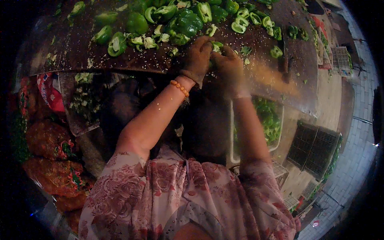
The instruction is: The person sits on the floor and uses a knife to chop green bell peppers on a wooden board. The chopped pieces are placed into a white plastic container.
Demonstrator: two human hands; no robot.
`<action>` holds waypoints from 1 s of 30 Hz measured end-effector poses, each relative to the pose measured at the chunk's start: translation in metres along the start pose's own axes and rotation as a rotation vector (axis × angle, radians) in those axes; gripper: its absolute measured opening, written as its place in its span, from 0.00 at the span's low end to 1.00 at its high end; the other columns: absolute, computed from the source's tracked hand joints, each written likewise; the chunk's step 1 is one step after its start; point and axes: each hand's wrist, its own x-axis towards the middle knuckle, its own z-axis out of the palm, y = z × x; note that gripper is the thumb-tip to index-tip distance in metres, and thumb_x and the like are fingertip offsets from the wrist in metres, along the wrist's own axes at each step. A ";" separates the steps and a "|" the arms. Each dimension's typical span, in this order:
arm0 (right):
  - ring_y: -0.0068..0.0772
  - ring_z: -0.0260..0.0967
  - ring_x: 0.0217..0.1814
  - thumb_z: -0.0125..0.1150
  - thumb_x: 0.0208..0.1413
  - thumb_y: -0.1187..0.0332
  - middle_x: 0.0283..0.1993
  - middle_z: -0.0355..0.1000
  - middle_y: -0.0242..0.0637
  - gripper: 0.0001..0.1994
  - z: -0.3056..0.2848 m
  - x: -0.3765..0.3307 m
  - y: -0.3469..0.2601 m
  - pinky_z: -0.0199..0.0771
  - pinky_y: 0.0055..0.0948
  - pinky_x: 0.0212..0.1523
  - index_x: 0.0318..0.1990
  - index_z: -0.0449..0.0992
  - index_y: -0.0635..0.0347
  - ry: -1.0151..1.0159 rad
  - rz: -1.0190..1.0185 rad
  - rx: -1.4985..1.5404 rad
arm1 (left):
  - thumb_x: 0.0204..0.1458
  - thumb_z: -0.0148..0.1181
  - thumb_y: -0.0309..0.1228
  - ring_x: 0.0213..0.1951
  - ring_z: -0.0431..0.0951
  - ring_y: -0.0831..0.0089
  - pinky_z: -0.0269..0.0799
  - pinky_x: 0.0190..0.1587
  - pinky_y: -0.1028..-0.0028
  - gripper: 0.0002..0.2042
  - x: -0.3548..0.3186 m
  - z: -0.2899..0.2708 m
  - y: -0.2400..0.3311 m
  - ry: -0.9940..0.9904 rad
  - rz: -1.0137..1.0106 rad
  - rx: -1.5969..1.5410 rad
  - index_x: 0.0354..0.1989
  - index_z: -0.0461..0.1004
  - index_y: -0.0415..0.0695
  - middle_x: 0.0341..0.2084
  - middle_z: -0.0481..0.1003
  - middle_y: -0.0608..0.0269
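My left hand [196, 60], in a brown work glove with an orange bead bracelet below it, is over the near edge of the dark table. Its fingers are closed around a piece of green bell pepper [216, 47]. My right hand [230, 70], gloved the same way and smeared by motion, meets it from the right and is closed against the same piece. Most of the pepper is hidden by the gloves. Just beyond lies a heap of green bell peppers [186, 23], some whole and some cut open. Pale cores [149, 42] and scattered seeds lie around them.
Below the table edge, a white-rimmed tub [282, 132] of green pepper pieces stands right of my lap. A crate of pepper scraps [82, 105] is at the left. Filled reddish mesh sacks [48, 140] stand far left; black crates [314, 146] sit on the floor at right.
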 end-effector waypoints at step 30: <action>0.55 0.65 0.65 0.70 0.49 0.55 0.66 0.63 0.54 0.38 -0.099 0.076 0.021 0.70 0.44 0.60 0.68 0.61 0.44 0.111 0.139 -0.553 | 0.50 0.57 0.30 0.50 0.75 0.49 0.72 0.53 0.55 0.13 -0.009 0.024 0.038 -0.435 0.389 0.960 0.45 0.78 0.45 0.51 0.74 0.48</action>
